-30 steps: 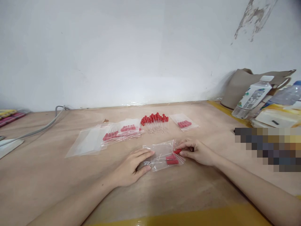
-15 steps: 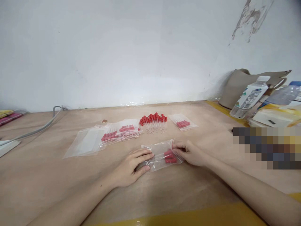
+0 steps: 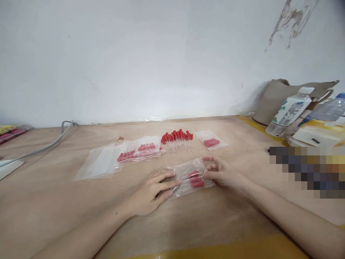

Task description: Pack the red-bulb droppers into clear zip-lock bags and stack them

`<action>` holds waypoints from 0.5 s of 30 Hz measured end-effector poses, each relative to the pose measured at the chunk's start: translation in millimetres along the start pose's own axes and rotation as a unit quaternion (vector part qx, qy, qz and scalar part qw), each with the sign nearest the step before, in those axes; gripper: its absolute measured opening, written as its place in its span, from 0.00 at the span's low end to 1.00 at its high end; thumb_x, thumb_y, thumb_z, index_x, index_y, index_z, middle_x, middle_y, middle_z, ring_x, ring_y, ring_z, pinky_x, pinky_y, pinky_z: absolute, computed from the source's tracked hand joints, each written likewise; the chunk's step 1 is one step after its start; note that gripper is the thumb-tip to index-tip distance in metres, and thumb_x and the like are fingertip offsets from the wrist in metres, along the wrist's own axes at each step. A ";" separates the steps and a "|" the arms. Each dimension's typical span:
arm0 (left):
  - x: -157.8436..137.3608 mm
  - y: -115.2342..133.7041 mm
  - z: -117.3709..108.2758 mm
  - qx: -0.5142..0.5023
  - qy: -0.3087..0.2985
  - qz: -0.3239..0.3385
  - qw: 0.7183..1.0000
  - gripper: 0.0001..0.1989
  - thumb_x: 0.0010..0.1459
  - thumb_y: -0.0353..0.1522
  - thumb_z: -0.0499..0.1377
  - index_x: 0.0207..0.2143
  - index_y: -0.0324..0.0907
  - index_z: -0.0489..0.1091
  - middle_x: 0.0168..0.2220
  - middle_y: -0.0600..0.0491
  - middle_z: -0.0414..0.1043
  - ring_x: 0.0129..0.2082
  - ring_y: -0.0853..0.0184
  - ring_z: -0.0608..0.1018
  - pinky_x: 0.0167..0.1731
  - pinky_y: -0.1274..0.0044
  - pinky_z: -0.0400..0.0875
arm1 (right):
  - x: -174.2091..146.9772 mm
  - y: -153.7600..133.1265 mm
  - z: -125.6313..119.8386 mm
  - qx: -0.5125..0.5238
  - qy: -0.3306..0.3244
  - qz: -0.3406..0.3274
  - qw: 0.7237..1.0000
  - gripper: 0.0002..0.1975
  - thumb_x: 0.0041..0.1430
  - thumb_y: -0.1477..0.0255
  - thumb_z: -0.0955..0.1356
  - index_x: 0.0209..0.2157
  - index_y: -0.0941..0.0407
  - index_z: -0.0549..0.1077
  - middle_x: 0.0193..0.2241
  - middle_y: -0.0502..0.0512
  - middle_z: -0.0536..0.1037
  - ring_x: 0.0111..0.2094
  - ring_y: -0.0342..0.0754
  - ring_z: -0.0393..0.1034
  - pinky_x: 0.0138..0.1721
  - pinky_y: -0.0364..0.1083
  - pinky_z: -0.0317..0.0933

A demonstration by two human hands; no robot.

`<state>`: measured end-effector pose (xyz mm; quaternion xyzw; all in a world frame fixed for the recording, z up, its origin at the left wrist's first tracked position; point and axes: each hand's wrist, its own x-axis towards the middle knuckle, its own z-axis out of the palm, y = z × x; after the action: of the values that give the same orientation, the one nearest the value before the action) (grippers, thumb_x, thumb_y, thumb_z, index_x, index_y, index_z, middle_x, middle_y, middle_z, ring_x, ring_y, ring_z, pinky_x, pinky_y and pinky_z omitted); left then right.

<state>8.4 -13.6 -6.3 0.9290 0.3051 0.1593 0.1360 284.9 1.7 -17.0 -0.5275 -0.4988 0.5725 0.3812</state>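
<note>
L hand (image 3: 152, 190), R hand (image 3: 219, 172) at opp. bag (image 3: 187, 179) ends; wall (image 3: 148, 61) well off.

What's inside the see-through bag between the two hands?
Red-bulbed droppers lie inside the clear plastic bag, bulbs toward the right hand. The left hand covers part of the other end, so what's underneath is hidden.

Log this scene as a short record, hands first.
Left hand: fingers on the left end of the near bag
Right hand: fingertips at that bag's right edge
In near bag: three red tops visible
Behind it: loose pile of red-topped pieces
Left of pile: overlapping clear bags, some showing red tops
Right of pile: single bag with red tops
Far right: capped bottle, handbag
</note>
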 end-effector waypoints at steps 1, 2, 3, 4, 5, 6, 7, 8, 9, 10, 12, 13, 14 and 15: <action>-0.2 -0.2 0.3 -0.001 0.001 -0.001 1.000 0.17 0.64 0.33 0.49 0.55 0.52 0.61 0.56 0.52 0.60 0.56 0.61 0.61 0.55 0.64 0.57 | 1.3 -0.4 -3.4 0.023 0.016 0.016 0.999 0.29 0.39 0.73 0.71 0.45 0.55 0.59 0.15 0.39 0.63 0.12 0.34 0.49 0.13 0.37 0.39; -0.4 -0.4 0.6 -0.002 0.001 -0.001 1.000 0.17 0.64 0.33 0.49 0.55 0.52 0.61 0.56 0.53 0.60 0.56 0.61 0.61 0.55 0.64 0.57 | 3.3 -1.4 -8.0 0.040 0.038 0.025 0.998 0.27 0.39 0.73 0.70 0.44 0.55 0.60 0.13 0.37 0.59 0.11 0.34 0.44 0.12 0.37 0.36; -0.5 -0.6 0.7 -0.004 0.002 -0.001 1.000 0.17 0.63 0.33 0.49 0.55 0.52 0.61 0.56 0.53 0.60 0.56 0.61 0.61 0.55 0.64 0.57 | 6.2 -3.0 -13.0 0.044 0.063 0.025 0.997 0.25 0.40 0.73 0.69 0.43 0.55 0.61 0.12 0.36 0.56 0.10 0.34 0.42 0.12 0.37 0.34; -0.5 -0.7 0.9 -0.006 0.004 0.000 1.000 0.17 0.63 0.33 0.49 0.55 0.52 0.61 0.56 0.53 0.60 0.56 0.61 0.61 0.55 0.64 0.57 | 10.3 -5.3 -18.0 0.033 0.090 0.013 0.995 0.22 0.41 0.73 0.68 0.42 0.55 0.62 0.12 0.37 0.57 0.10 0.34 0.42 0.12 0.37 0.35; -0.4 -0.9 1.0 -0.008 0.005 0.001 1.000 0.17 0.63 0.33 0.49 0.55 0.52 0.62 0.56 0.53 0.60 0.56 0.61 0.61 0.55 0.64 0.57 | 15.6 -8.5 -22.3 0.007 0.118 -0.007 0.993 0.19 0.42 0.73 0.68 0.40 0.55 0.64 0.13 0.39 0.59 0.11 0.34 0.45 0.12 0.37 0.37; -0.3 -1.1 1.1 -0.011 0.007 0.002 1.000 0.17 0.63 0.33 0.49 0.54 0.52 0.62 0.55 0.52 0.60 0.56 0.61 0.61 0.55 0.64 0.58 | 22.4 -12.6 -25.3 -0.034 0.144 -0.030 0.989 0.16 0.42 0.73 0.68 0.37 0.56 0.66 0.15 0.42 0.63 0.12 0.35 0.49 0.13 0.38 0.41; -0.3 -1.3 1.3 -0.013 0.008 0.004 1.000 0.17 0.63 0.33 0.49 0.54 0.52 0.62 0.55 0.52 0.61 0.56 0.61 0.61 0.54 0.64 0.58 | 30.6 -17.5 -26.8 -0.090 0.164 -0.053 0.981 0.12 0.43 0.73 0.68 0.34 0.56 0.67 0.18 0.45 0.67 0.14 0.36 0.54 0.15 0.38 0.46; -0.3 -1.6 1.5 -0.015 0.009 0.004 1.000 0.17 0.63 0.32 0.49 0.54 0.52 0.62 0.55 0.52 0.61 0.56 0.61 0.62 0.54 0.64 0.58 | 40.2 -23.2 -26.5 -0.160 0.179 -0.069 0.968 0.09 0.44 0.73 0.67 0.31 0.57 0.68 0.20 0.48 0.70 0.17 0.37 0.59 0.17 0.38 0.50; -0.4 -1.8 1.7 -0.015 0.010 0.004 1.000 0.17 0.63 0.33 0.49 0.54 0.52 0.62 0.56 0.53 0.60 0.56 0.61 0.62 0.54 0.64 0.58 | 51.1 -29.4 -24.6 -0.230 0.192 -0.081 0.951 0.07 0.45 0.73 0.67 0.30 0.58 0.69 0.22 0.50 0.72 0.20 0.39 0.63 0.20 0.39 0.54; -0.6 -2.1 1.8 -0.015 0.009 0.002 1.000 0.17 0.63 0.33 0.49 0.55 0.52 0.62 0.56 0.53 0.60 0.56 0.61 0.61 0.54 0.64 0.58 | 62.9 -35.7 -21.3 -0.305 0.196 -0.086 0.928 0.06 0.46 0.73 0.67 0.30 0.58 0.71 0.24 0.52 0.73 0.22 0.41 0.65 0.23 0.39 0.57; -1.1 -2.3 1.9 -0.012 0.005 0.000 1.000 0.18 0.63 0.33 0.49 0.55 0.52 0.61 0.56 0.53 0.60 0.56 0.62 0.61 0.55 0.65 0.57 | 87.8 -47.4 -12.1 -0.407 0.205 -0.076 0.887 0.08 0.48 0.72 0.66 0.33 0.58 0.72 0.28 0.55 0.75 0.28 0.44 0.69 0.28 0.41 0.59; -1.3 -2.3 1.8 -0.011 0.004 0.000 1.000 0.18 0.63 0.33 0.49 0.55 0.52 0.61 0.56 0.53 0.60 0.56 0.62 0.61 0.55 0.65 0.57 | 100.1 -52.1 -7.0 -0.424 0.214 -0.071 0.877 0.11 0.49 0.72 0.65 0.36 0.59 0.72 0.31 0.57 0.76 0.31 0.46 0.70 0.30 0.41 0.60; -1.6 -2.2 1.6 -0.011 0.003 0.001 1.000 0.18 0.63 0.33 0.49 0.55 0.52 0.61 0.56 0.53 0.60 0.56 0.62 0.61 0.55 0.65 0.57 | 111.7 -55.7 -2.0 -0.438 0.220 -0.065 0.869 0.13 0.49 0.73 0.65 0.39 0.61 0.71 0.34 0.61 0.76 0.34 0.48 0.70 0.32 0.42 0.60; -1.9 -2.0 1.3 -0.011 0.003 0.002 1.000 0.18 0.63 0.32 0.50 0.55 0.51 0.62 0.55 0.52 0.60 0.56 0.62 0.62 0.55 0.65 0.57 | 122.4 -58.5 2.5 -0.446 0.222 -0.058 0.865 0.15 0.48 0.74 0.66 0.40 0.63 0.71 0.35 0.63 0.76 0.36 0.50 0.70 0.33 0.42 0.60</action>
<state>6.4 -13.4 -8.5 0.9278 0.3017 0.1652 0.1447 258.4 131.4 12.4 -0.7244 -0.6329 0.1335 0.2387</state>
